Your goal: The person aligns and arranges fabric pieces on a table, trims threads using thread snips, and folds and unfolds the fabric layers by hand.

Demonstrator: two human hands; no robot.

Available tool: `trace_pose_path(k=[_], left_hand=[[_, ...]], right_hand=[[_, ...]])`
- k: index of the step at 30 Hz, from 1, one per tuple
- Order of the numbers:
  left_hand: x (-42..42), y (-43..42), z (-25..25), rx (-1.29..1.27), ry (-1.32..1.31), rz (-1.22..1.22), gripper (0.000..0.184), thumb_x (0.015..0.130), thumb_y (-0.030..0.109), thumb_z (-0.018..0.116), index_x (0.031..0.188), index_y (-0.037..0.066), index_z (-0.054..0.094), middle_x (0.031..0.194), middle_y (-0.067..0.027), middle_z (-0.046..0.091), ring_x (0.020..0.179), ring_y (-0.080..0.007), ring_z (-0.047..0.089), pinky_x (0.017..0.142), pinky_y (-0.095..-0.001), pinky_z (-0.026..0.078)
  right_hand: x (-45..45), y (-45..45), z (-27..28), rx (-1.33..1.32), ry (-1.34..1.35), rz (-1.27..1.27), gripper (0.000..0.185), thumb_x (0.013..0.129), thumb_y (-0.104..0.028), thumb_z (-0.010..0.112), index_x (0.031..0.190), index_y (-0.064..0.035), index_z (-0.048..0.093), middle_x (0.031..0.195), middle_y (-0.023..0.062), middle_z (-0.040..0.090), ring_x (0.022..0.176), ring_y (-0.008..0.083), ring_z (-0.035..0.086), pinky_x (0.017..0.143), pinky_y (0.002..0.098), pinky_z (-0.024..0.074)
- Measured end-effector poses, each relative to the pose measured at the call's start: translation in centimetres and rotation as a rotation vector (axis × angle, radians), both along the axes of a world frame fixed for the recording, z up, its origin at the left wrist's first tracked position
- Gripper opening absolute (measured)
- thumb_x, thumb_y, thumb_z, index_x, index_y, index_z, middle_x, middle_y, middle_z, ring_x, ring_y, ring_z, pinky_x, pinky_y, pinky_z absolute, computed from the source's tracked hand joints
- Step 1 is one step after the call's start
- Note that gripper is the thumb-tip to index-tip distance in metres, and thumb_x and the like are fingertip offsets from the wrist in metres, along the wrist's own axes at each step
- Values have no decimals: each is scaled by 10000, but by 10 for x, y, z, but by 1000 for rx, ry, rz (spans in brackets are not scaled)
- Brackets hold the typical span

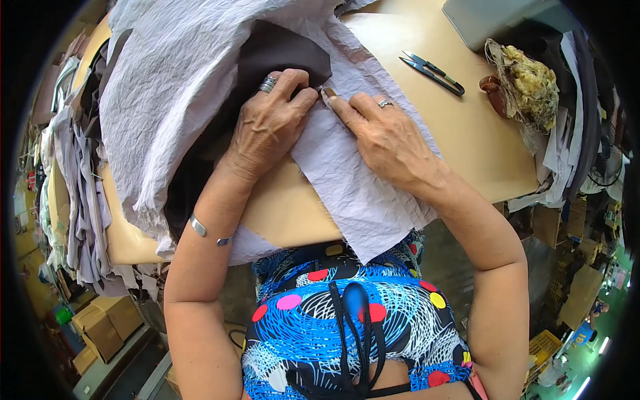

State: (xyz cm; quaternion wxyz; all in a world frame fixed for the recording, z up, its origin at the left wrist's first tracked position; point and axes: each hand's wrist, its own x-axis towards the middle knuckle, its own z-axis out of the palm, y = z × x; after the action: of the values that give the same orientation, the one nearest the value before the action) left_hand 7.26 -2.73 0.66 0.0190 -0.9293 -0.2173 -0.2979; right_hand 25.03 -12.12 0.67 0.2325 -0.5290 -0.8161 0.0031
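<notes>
Pale lilac crinkled fabric (167,87) lies over the table and hangs past its front edge, with a dark brown piece of cloth (277,50) along its fold. My left hand (273,123) rests on the dark cloth, its thumb and index finger pinched together at the fabric's edge. Just to the right, my right hand (393,140) lies on the lilac fabric, its index finger pointing to the same spot and the other fingers curled under. What the right hand's fingers hold, if anything, is hidden.
Black thread snips (433,73) lie on the tan table (480,140). At the right are a clump of yellowish threads (530,87) and stacked cloth (567,127). More fabric hangs at the left (83,200), above cardboard boxes (110,323). A person (597,310) is far off at lower right.
</notes>
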Motion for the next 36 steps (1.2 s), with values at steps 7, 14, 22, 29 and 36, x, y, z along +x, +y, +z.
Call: trace_pose_path(k=[7,14,22,29,36], left_hand=[[-2,1,0,-20,-25,-10,136,737,24,647,856,44,584,963,-69,538,808,-238,603,655,-325,529],[-2,4,1,-32,22,36,129,738,15,664,843,35,592,959,-69,534,862,-246,581,711,-346,509],[2,15,4,20,108,31,115,765,69,659,831,42,568,991,-59,518,880,-236,568,681,-331,506],[1,17,4,6,125,41,143,745,48,656,862,41,574,1012,-60,516,904,-236,566,690,-332,505],[1,23,5,42,108,9,228,686,-4,649,903,40,592,1056,-58,517,940,-242,559,715,-324,504]], right_hand=[[2,1,-2,15,-30,3,457,750,-32,500,1204,25,499,890,121,526,722,255,573,711,336,466],[3,0,1,70,-87,38,379,741,-31,507,1111,48,538,877,120,529,766,247,566,708,336,470],[-5,11,0,118,-221,27,372,728,-83,538,1069,67,554,902,109,537,843,234,558,752,324,465],[-6,11,-3,146,-168,-4,380,738,-86,538,1084,72,555,932,120,536,899,237,548,787,321,458],[-8,14,-2,64,-141,-33,397,743,-50,514,1123,64,528,948,129,539,936,263,536,827,350,451]])
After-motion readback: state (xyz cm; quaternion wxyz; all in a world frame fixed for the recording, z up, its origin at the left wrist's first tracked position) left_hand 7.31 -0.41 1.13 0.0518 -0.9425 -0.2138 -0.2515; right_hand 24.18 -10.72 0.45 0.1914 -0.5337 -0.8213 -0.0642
